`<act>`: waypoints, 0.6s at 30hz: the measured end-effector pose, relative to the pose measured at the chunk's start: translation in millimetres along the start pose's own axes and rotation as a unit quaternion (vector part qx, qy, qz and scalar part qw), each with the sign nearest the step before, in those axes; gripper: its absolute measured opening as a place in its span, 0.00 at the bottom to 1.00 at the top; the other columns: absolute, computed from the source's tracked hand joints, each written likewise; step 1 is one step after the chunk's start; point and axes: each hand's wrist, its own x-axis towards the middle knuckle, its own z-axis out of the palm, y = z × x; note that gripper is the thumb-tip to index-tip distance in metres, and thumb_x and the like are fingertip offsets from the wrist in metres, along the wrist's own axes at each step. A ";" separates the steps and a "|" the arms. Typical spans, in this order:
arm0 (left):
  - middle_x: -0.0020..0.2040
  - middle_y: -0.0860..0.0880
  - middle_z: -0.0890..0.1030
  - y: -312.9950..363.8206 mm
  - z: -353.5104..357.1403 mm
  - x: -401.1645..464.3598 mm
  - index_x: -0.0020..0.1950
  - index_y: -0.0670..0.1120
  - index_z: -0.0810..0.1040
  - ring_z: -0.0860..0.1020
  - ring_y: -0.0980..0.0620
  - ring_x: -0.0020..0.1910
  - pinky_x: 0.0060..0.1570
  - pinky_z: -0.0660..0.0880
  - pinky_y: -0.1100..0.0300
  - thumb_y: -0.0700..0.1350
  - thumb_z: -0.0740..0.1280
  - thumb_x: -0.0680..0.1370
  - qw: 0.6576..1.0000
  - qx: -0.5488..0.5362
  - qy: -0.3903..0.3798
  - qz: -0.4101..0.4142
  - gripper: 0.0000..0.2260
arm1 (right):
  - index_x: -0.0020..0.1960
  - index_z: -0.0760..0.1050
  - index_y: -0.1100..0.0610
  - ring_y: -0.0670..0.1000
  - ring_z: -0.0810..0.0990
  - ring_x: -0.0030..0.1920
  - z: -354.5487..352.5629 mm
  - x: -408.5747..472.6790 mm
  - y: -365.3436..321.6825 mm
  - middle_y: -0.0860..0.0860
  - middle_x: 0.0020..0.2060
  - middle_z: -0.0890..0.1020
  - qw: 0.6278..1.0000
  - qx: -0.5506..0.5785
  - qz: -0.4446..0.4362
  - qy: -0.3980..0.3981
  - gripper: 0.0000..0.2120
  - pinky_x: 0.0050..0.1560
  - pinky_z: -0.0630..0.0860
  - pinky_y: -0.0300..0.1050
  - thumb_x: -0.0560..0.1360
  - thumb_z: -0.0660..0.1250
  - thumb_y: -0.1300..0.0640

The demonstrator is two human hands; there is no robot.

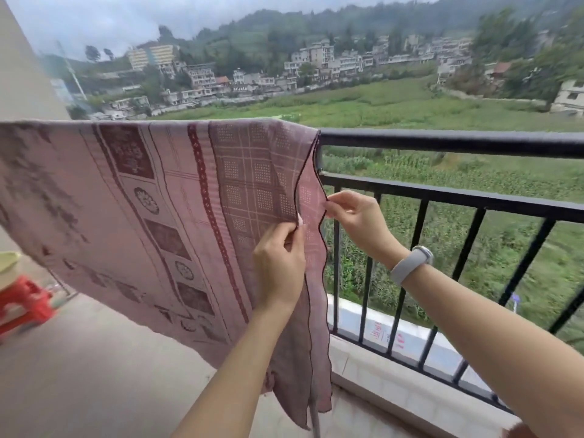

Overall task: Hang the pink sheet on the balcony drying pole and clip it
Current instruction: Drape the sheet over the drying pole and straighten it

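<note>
The pink patterned sheet (132, 197) hangs folded over a horizontal support at about chest height, covering it from the left wall to the sheet's right edge. My left hand (279, 263) pinches the front layer's dark-trimmed edge. My right hand (354, 216), with a pale watch on its wrist, pinches the back layer's edge a little higher and to the right. The two layers are slightly parted between my hands. The support under the sheet is hidden. No clip is in view.
A black metal balcony railing (458, 143) runs right from the sheet's edge, above a low concrete kerb (395, 380). A red plastic stool (22, 305) with a pale basin (8, 263) on it stands at the far left on the concrete floor.
</note>
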 end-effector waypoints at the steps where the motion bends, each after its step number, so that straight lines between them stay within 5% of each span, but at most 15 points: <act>1: 0.39 0.45 0.82 1.1 0.3 0.5 0.46 0.40 0.81 0.76 0.55 0.35 0.38 0.69 0.76 0.39 0.68 0.74 1.000 0.001 -0.007 0.004 0.04 | 0.50 0.79 0.61 0.41 0.78 0.39 2.5 -2.4 -0.4 0.52 0.42 0.81 1.000 0.005 0.004 -0.004 0.06 0.45 0.75 0.31 0.73 0.66 0.63; 4: 0.54 0.46 0.79 -5.5 5.7 -10.4 0.59 0.43 0.77 0.76 0.54 0.49 0.49 0.67 0.72 0.40 0.65 0.76 0.995 0.045 -0.087 0.019 0.12 | 0.60 0.74 0.59 0.45 0.77 0.51 8.2 -15.4 1.9 0.51 0.51 0.80 0.998 0.008 0.024 -0.052 0.14 0.55 0.72 0.35 0.75 0.64 0.61; 8: 0.66 0.45 0.68 -30.9 18.8 -58.1 0.69 0.45 0.66 0.66 0.48 0.66 0.64 0.62 0.59 0.41 0.63 0.76 0.987 0.063 -0.144 -0.038 0.21 | 0.67 0.68 0.55 0.49 0.71 0.62 5.3 -70.8 49.2 0.52 0.60 0.77 0.989 -0.125 0.066 -0.045 0.19 0.63 0.66 0.41 0.76 0.62 0.59; 12: 0.65 0.42 0.70 -60.7 41.8 -125.2 0.67 0.42 0.67 0.68 0.43 0.65 0.64 0.65 0.50 0.39 0.66 0.72 0.953 0.137 -0.270 0.009 0.23 | 0.62 0.73 0.61 0.57 0.74 0.60 -8.5 -172.8 101.9 0.57 0.58 0.78 0.959 -0.258 0.116 0.004 0.16 0.64 0.68 0.51 0.74 0.62 0.64; 18: 0.61 0.41 0.76 -47.5 92.5 -235.0 0.61 0.44 0.72 0.75 0.40 0.58 0.55 0.73 0.44 0.44 0.70 0.66 0.839 0.158 -0.500 0.145 0.24 | 0.55 0.77 0.61 0.61 0.80 0.50 -39.1 -358.1 144.6 0.58 0.49 0.82 0.864 -0.350 0.363 0.011 0.22 0.51 0.77 0.58 0.68 0.52 0.54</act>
